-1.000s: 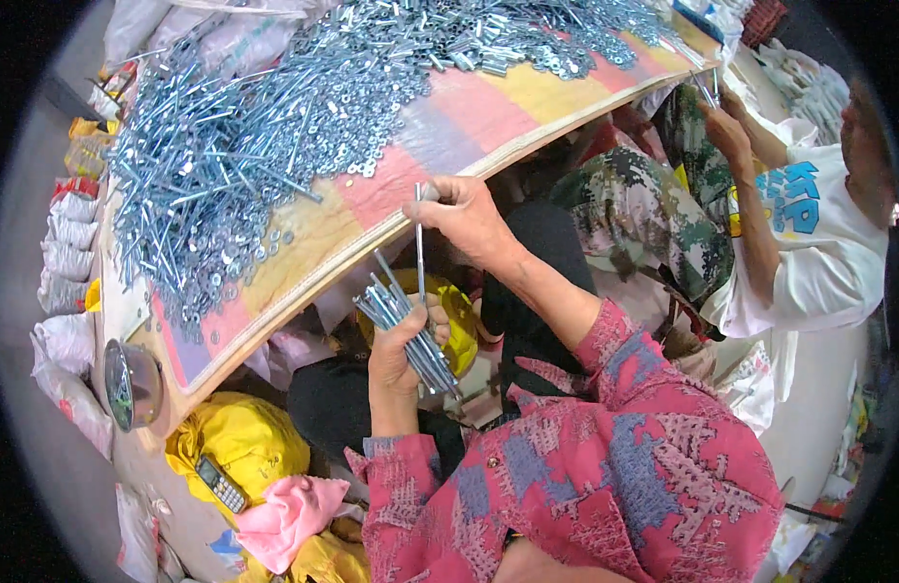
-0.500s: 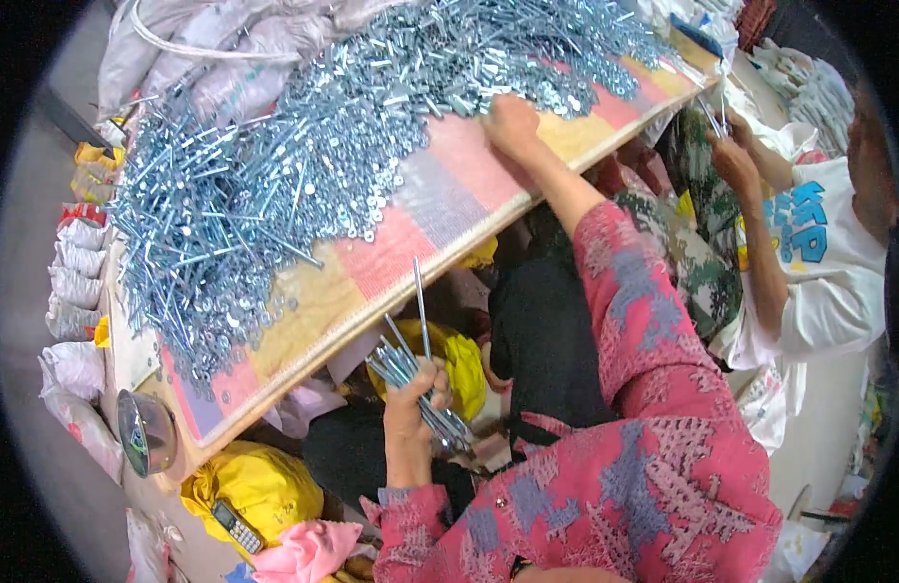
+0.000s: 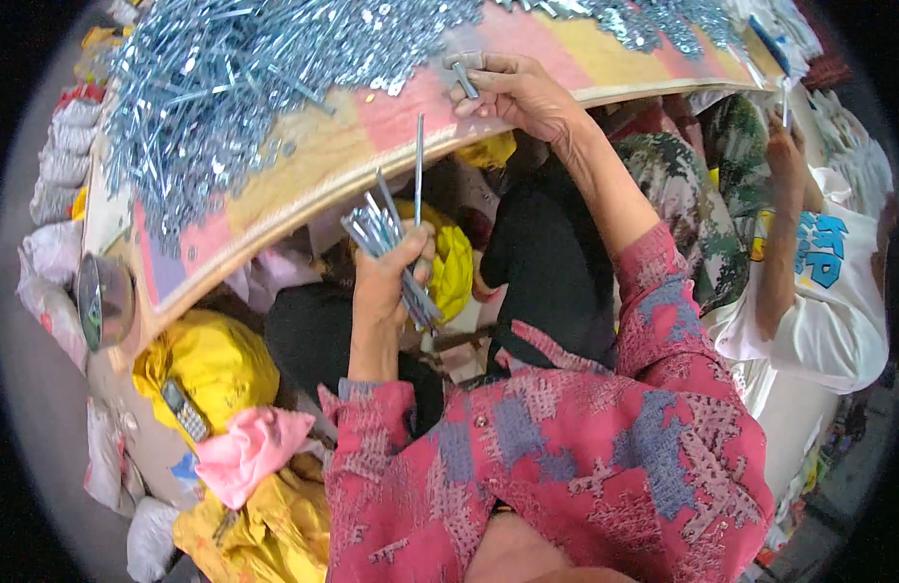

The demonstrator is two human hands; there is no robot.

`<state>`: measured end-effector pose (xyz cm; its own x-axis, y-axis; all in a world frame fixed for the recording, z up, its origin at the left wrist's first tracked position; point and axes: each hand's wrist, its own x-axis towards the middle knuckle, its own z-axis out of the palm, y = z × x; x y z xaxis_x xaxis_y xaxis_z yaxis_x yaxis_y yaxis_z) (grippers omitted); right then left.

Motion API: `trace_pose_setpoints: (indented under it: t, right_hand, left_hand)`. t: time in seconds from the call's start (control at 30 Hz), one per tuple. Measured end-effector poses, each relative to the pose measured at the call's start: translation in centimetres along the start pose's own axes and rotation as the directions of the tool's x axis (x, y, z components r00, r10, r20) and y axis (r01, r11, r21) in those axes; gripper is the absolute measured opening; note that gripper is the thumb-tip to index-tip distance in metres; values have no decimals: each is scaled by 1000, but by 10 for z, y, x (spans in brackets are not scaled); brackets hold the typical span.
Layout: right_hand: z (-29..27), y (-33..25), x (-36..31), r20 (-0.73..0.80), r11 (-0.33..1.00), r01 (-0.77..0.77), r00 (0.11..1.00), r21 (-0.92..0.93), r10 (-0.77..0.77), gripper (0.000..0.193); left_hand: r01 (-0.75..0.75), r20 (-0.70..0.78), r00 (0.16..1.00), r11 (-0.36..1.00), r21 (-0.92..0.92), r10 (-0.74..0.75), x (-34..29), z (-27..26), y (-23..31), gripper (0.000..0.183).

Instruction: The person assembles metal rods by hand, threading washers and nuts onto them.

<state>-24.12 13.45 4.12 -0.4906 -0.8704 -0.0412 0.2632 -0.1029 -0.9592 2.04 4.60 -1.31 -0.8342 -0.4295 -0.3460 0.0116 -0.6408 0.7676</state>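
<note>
Head view: metal rods (image 3: 374, 231) in left hand (image 3: 383, 282)

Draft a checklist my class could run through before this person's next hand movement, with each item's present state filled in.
1. Left hand closed around the bundle of thin silver metal rods: ok.
2. One long silver metal rod standing clear above the bundle, tip uncovered: ok.
3. Right hand gripping a short silver metal piece between thumb and fingers: ok.
4. Short piece touching the raised rod's tip: not ok; they are apart, the piece higher and to the right.
5. Hole through the short piece: cannot tell; too small and blurred.
6. Only one piece in the right hand: cannot tell; fingers may hide others.
</note>
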Motion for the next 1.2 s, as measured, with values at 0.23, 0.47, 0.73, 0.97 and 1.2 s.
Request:
trace_pose_setpoints:
  t: [0.23,0.47,0.73,0.97,1.2]
  right_hand:
    - [30,16,-9,47,957,59,998,-285,-48,24]
    - [58,14,-7,-14,879,48,998,-474,-62,21]
    - [122,0,6,459,553,340,884,-761,87,25]
    - [172,53,-33,380,849,-139,849,-509,367,26]
    - [170,53,53,251,387,353,923,-852,-291,33]
  left_hand:
    - [-42,-3,999,995,-95,42,-15,-14,3,17]
    - [-94,-26,995,993,69,96,-32,-28,15,21]
    - [-41,-85,995,994,104,50,-44,-49,16,19]
    - [-223,-53,975,957,-187,217,-46,-59,26,26]
    - [-210,-94,977,924,-320,190,-49,-75,32,31]
